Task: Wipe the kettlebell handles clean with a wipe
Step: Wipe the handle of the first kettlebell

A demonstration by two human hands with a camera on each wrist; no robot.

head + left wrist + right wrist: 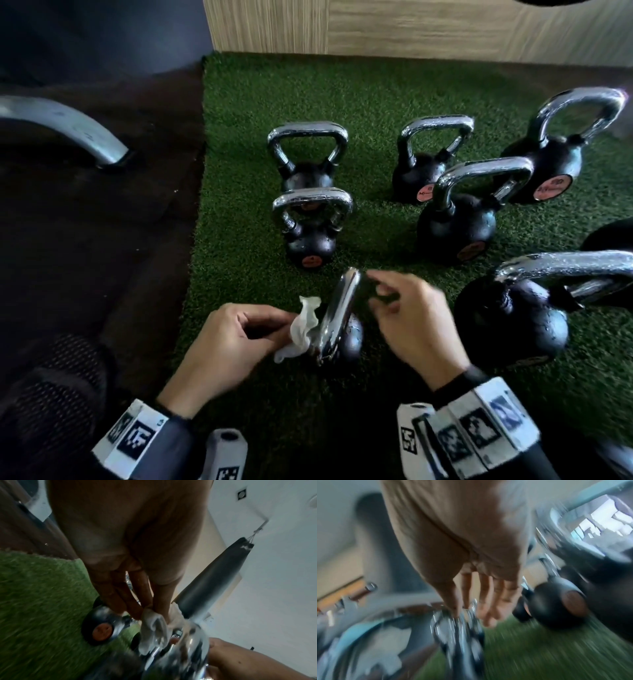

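Note:
A small black kettlebell (351, 339) stands on the green turf right in front of me, its chrome handle (339, 315) seen edge-on. My left hand (287, 325) pinches a crumpled white wipe (301, 325) and holds it against the handle's left side. The left wrist view shows the wipe (154, 628) bunched under my fingertips (159, 609) on the chrome handle (188, 649). My right hand (371, 287) hovers at the handle's right side with loosely bent fingers, holding nothing. The right wrist view is blurred, with the fingers (488, 609) spread beside the handle (458, 628).
Several more chrome-handled kettlebells stand on the turf (376, 96): two ahead (310, 240), others to the right (455, 222), a big one close by my right hand (513, 318). A dark mat (102, 240) with a metal leg (68, 126) lies to the left. A wooden wall (411, 24) stands behind.

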